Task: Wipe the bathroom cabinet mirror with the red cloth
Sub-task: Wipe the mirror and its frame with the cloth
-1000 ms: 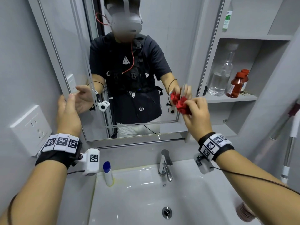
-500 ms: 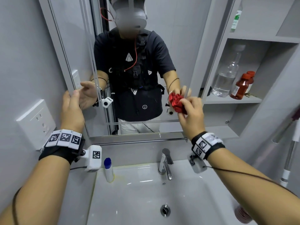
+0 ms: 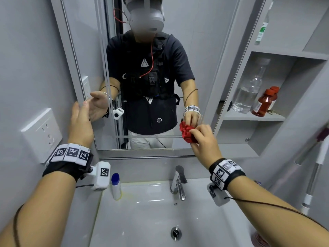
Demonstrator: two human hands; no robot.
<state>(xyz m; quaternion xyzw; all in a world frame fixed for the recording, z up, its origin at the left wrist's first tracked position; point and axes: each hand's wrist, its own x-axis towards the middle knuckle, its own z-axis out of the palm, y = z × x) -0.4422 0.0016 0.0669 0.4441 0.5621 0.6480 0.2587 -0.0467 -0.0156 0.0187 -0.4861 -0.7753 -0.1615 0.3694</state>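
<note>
The cabinet mirror (image 3: 201, 50) hangs above the sink and reflects a person in a dark shirt. My right hand (image 3: 204, 141) holds the bunched red cloth (image 3: 187, 132) against the lower right part of the glass. My left hand (image 3: 81, 123) rests flat on the mirror's left edge, fingers extended and together, holding nothing. Both wrists wear bands with black-and-white markers.
A white sink (image 3: 151, 216) with a chrome tap (image 3: 179, 182) lies below. A blue-capped bottle (image 3: 116, 186) stands at its left rim. A wall socket (image 3: 42, 132) sits at left. Open shelves (image 3: 254, 117) at right hold a clear bottle (image 3: 247, 93) and red bottles (image 3: 265, 103). A pole (image 3: 313, 177) leans far right.
My right hand has slid the red cloth down and a little leftward across the mirror's lower right area. The left hand has stayed on the mirror's left edge.
</note>
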